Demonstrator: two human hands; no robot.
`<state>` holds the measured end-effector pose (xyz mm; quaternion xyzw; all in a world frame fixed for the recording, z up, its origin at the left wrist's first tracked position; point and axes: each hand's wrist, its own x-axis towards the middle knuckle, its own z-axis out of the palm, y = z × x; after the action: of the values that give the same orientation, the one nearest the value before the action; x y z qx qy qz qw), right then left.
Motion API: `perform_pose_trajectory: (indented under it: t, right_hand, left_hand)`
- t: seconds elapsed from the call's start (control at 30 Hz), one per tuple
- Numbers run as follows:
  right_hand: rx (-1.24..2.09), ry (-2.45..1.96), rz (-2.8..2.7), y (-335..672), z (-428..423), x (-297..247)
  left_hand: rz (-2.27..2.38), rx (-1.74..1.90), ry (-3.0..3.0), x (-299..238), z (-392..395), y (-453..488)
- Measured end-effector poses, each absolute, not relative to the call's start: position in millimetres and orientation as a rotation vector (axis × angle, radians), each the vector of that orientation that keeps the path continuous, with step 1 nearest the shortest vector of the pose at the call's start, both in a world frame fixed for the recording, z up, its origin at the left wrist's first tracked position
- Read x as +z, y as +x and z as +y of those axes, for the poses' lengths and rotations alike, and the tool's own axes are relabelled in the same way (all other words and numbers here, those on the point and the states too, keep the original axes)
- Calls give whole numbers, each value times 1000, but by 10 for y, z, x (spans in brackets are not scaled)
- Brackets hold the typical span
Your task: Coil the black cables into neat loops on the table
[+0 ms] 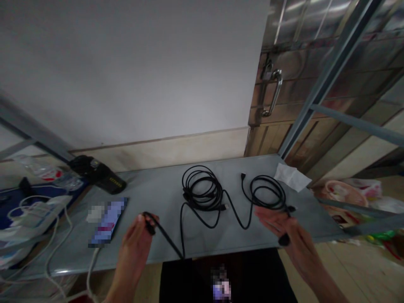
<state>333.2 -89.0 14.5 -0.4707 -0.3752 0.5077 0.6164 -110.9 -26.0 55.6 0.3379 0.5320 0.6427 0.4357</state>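
A black cable lies in two loose coils on the grey shelf top: a larger coil (205, 206) in the middle and a smaller coil (268, 206) at the right, joined by a slack stretch. My left hand (138, 235), left of the larger coil, pinches a doubled-back end of black cable (170, 240) that runs down to the front edge. My right hand (292, 233) is at the near side of the smaller coil, fingers partly extended, with cable between thumb and fingers. A black plug (284, 240) sticks out below it. Another connector (243, 176) rests beside the smaller coil.
A phone (109, 223) with a white cord lies at the left, near a black handheld device (97, 173). Further left are a plastic bottle (47, 170) and a white power strip (34, 223). White paper (292, 176) sits at the right end. Metal posts (328, 80) frame the shelf.
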Motion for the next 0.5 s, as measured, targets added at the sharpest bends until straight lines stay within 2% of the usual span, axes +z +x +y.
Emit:
perform_pose_trajectory:
  t: [0.3,0.5]
  right_hand:
    - [1351,-1224,-1173,2386,-940,218]
    - [1434,-1246,-1170,1978,-1060,317]
  left_hand:
    - [1395,1141,1399,474,-363,-210]
    - [1274,1061,1278,509,-451,354]
